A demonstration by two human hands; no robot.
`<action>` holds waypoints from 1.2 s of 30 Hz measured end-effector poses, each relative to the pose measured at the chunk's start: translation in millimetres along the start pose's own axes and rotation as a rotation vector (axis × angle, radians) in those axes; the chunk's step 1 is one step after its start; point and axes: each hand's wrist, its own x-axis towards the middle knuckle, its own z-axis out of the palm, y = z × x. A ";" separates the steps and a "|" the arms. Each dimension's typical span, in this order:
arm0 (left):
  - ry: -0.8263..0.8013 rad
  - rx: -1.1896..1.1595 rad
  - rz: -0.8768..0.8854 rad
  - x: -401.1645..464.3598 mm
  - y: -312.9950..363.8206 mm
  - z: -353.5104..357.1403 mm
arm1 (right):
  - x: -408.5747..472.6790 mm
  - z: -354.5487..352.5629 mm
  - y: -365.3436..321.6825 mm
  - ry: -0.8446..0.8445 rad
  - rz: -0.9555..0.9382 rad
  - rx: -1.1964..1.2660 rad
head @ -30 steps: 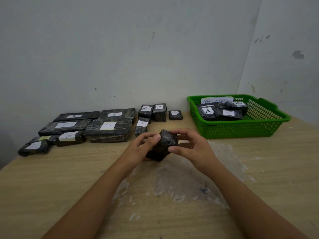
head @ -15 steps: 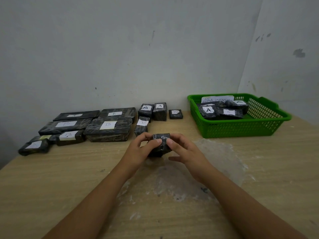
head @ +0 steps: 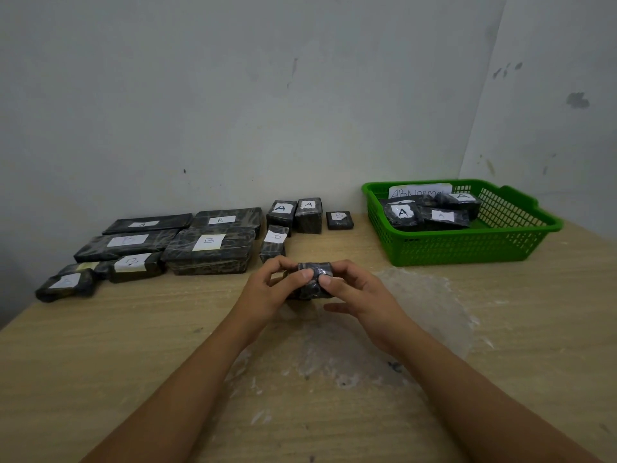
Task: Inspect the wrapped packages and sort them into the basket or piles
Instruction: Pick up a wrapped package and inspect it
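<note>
Wooden table point(head: 100, 345): small black-wrapped package point(head: 315, 279) is gripped between left hand point(head: 267, 295) & right hand point(head: 357, 295), prob. for label check; green basket point(head: 467, 248) nearby.

package point(head: 315, 279) turned flat-on from corner-up | both thumbs now pressing its near face

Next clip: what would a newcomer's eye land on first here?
Two bare hands, left hand and right hand, pinch a small black plastic-wrapped package at table centre. The bright green plastic basket at far right holds labelled packages, and lettered black wrapped packages line the wall on the left.
</note>
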 end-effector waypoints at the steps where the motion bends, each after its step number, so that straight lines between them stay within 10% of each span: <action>1: 0.004 -0.004 0.009 0.0 -0.2 -0.6 | -0.4 0.6 0.1 0.004 -0.004 -0.002; 36: -0.025 -0.091 -0.026 4.0 -10.5 -4.7 | -2.7 4.3 -4.0 -0.026 -0.096 0.058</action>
